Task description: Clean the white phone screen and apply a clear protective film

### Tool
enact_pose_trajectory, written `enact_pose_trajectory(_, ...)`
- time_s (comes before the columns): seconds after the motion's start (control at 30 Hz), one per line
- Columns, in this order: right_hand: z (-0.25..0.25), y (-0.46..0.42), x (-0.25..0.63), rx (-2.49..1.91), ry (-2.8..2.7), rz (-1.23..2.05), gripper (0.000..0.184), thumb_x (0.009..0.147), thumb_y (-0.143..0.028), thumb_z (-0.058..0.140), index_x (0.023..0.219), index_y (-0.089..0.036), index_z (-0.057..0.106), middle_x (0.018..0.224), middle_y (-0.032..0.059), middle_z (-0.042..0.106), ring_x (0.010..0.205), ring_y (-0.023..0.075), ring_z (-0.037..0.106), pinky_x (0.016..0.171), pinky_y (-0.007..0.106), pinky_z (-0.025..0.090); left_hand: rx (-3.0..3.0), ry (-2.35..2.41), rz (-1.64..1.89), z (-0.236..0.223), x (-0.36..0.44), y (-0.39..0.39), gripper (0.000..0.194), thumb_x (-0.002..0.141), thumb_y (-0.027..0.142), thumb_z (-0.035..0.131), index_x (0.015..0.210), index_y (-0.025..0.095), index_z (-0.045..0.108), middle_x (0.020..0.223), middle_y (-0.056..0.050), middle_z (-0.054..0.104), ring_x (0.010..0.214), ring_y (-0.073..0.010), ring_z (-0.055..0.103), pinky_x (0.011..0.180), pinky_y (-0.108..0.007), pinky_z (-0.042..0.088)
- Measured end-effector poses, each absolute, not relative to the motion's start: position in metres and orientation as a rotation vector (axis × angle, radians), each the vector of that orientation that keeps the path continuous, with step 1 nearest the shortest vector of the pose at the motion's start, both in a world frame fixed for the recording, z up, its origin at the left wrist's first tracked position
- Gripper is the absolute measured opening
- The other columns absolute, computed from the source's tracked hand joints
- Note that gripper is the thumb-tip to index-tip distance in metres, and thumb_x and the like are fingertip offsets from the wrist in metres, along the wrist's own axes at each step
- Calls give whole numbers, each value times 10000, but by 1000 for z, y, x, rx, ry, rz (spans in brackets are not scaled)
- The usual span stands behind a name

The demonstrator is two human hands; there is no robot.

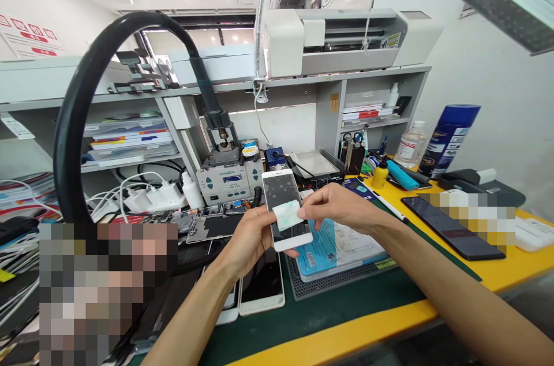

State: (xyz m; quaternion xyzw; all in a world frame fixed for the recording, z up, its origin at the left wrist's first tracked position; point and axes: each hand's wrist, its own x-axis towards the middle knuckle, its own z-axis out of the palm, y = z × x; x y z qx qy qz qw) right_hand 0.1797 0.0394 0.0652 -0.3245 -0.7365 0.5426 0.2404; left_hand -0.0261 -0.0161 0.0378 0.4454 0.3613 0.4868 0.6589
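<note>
My left hand [251, 236] grips a white-framed smartphone [284, 182] from its left side, screen up and tilted, above the bench. A small white piece with pale green marks [287, 216] lies over the middle of the dark screen, under the tip of my left thumb. Whether it is paper, film or a wipe I cannot tell. The fingers of my right hand [325, 204] are pinched at its right edge. Spots show on the screen above it. Just below lies another white-framed phone [262, 282], and to the right a blue and clear packet [318, 247] rests on a dark grid pad.
A green mat [346, 320] covers the yellow bench [471, 213]. Behind the phone stands a grey soldering station [229, 184]; a thick black hose [71, 123] arches at left. On the right are a black phone [452, 227], a yellow bottle [380, 174] and a blue spray can [450, 141].
</note>
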Motion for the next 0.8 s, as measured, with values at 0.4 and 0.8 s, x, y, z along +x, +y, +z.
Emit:
enact_pose_trajectory(0.4, 64, 40, 179, -898, -2012, 1465, 304, 738, -444, 777, 771, -141, 765, 855, 78, 687, 770, 182, 603, 616, 282, 525, 977, 830, 1096, 37, -27, -14, 272, 840, 215, 659, 1045, 47, 721, 971, -189, 742, 736, -284, 718, 562, -441, 639)
enact_pose_trajectory(0.8, 59, 43, 180, -871, -2054, 1400, 280, 752, -433, 768, 804, -158, 754, 842, 68, 686, 748, 178, 613, 607, 275, 532, 996, 843, 1096, 37, -27, -15, 223, 839, 210, 656, 982, 52, 724, 928, -173, 745, 734, -278, 716, 556, -420, 640)
